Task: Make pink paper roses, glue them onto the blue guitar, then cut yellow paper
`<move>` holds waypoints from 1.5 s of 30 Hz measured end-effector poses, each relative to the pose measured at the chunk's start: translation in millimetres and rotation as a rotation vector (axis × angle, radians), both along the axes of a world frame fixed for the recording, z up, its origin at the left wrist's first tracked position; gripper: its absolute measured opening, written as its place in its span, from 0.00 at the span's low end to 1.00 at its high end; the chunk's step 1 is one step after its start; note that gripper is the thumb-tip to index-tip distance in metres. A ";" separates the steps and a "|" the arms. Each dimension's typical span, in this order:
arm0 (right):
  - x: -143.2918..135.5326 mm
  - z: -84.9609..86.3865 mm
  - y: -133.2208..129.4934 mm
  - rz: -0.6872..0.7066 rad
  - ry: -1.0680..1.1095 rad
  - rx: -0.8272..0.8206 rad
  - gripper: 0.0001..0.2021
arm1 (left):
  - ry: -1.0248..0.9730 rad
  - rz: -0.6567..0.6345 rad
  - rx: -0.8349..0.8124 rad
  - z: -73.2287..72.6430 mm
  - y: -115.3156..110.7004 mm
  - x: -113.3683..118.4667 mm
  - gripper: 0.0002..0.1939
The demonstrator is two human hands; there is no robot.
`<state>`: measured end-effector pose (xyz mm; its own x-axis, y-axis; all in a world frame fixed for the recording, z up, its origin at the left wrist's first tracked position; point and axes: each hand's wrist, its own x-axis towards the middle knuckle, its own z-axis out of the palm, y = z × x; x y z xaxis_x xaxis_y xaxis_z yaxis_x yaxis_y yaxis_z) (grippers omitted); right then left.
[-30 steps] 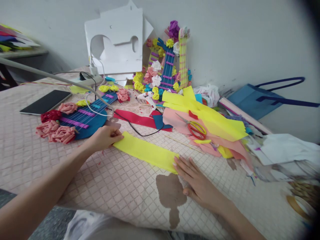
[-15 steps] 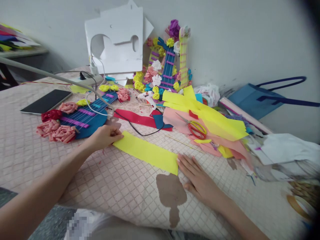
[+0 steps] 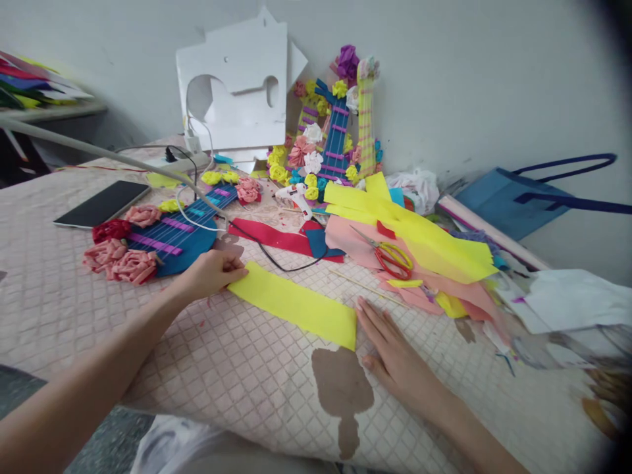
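While the left hand pinches a rectangular yellow fabric-like strip on the beige quilted tablecloth, the right hand lies flat, gripping nothing, beside its right end; smoothing seems in hand, and the next stroke probably calls for steady pinching.

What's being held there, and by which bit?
The yellow strip, pinched at its left end by the left grip. The right grip lies flat by the other end, holding nothing.

strip plain yellow; tablecloth beige, diamond-patterned
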<state>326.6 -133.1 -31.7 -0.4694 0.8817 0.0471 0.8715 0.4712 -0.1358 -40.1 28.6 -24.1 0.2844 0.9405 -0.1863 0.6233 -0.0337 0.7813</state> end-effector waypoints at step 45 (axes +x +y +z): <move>-10.8 -6.1 -5.1 0.193 -0.086 -0.024 0.35 | 0.352 -0.747 0.714 4.1 -81.7 50.7 0.22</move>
